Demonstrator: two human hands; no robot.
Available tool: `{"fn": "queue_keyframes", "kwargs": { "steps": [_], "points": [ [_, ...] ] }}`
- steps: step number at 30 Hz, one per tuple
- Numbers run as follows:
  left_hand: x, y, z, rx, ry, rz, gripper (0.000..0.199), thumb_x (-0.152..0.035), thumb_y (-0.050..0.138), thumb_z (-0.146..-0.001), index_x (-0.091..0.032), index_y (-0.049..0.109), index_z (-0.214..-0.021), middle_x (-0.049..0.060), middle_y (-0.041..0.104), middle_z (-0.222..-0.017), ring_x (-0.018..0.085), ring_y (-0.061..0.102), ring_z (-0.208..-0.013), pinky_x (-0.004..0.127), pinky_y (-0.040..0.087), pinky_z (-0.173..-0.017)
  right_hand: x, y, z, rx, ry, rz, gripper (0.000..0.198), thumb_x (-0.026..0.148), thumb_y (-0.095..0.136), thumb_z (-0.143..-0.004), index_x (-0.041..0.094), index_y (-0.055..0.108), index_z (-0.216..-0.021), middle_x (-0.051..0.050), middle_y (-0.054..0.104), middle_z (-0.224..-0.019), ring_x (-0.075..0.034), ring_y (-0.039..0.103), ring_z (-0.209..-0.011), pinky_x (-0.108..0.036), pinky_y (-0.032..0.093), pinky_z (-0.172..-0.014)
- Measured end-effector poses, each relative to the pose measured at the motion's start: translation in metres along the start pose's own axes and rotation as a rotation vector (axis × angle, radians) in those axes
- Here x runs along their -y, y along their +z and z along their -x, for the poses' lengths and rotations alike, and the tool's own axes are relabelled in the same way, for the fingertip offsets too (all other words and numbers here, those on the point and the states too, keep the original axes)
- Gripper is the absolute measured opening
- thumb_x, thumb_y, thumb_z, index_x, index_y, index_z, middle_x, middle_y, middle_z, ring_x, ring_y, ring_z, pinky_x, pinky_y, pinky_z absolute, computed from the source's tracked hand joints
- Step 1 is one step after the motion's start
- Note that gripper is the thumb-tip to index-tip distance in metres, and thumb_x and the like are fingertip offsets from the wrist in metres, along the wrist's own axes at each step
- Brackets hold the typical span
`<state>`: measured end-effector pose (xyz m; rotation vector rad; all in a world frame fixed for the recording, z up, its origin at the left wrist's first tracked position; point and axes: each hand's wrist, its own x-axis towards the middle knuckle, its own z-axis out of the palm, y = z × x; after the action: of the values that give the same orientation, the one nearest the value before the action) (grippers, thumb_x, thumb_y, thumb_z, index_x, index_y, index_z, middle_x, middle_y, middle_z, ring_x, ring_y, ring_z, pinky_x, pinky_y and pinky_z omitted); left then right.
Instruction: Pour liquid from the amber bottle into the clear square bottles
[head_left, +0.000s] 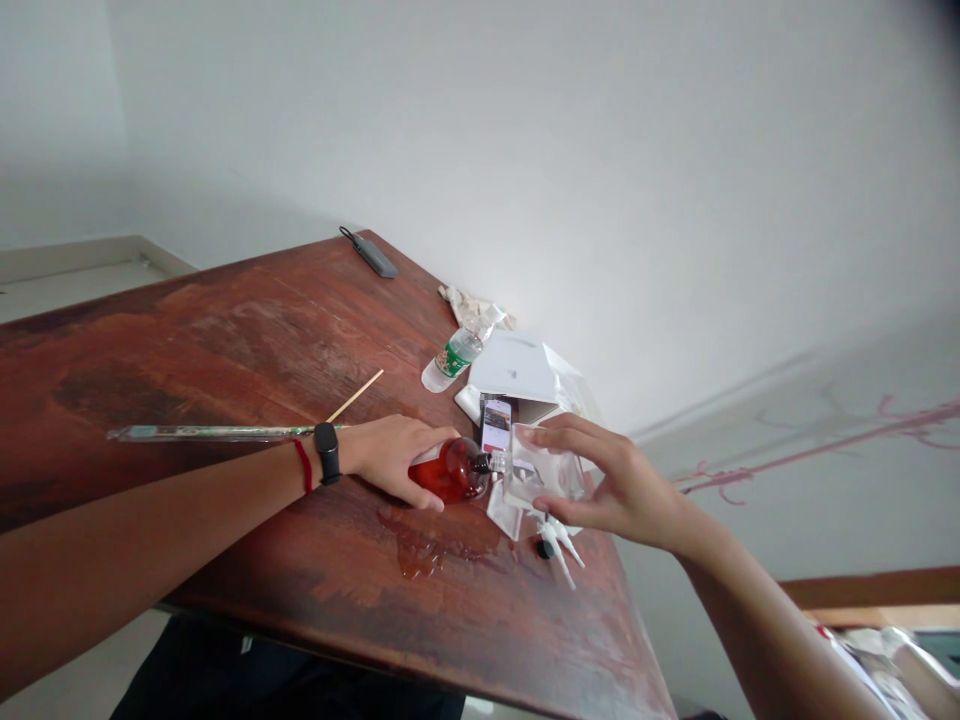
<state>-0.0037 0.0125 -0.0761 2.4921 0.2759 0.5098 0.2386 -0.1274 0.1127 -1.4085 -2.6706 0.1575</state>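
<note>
My left hand (401,460), with a black wristband and a red cord at the wrist, is wrapped round an amber bottle (461,472). The bottle lies tilted sideways, its neck pointing right. At its mouth is a clear plastic container (534,468), held by my right hand (600,475) between thumb and fingers. Whether liquid is flowing between them I cannot tell. Below the bottle, a puddle of liquid (424,550) wets the wooden table (315,570). Near my right hand lie white nozzles (559,555) and a black cap (544,549).
Behind my hands stand a phone (496,428), a white box (514,362) and a clear bottle with a green label (454,358). A wrapped long packet (210,433) and a thin wooden stick (356,395) lie left. A grey case (371,256) rests at the far corner.
</note>
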Motion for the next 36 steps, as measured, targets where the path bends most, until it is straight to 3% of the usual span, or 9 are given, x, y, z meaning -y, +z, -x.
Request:
{"fn": "queue_keyframes", "kwargs": {
  "steps": [36],
  "points": [
    [-0.0026,-0.0020,0.0006,0.015,-0.017,0.011,0.078,-0.067,0.082,-0.080,-0.022,0.055,-0.138,0.011,0.080,-0.115,0.036,0.079,-0.103,0.037,0.056,-0.089,0.0016,-0.0085,-0.0062,0.064,-0.060,0.059,0.055,0.041,0.083,-0.094,0.026,0.067,-0.145,-0.015,0.072,-0.132,-0.030,0.075,-0.114,-0.045,0.065,-0.096]
  ]
}}
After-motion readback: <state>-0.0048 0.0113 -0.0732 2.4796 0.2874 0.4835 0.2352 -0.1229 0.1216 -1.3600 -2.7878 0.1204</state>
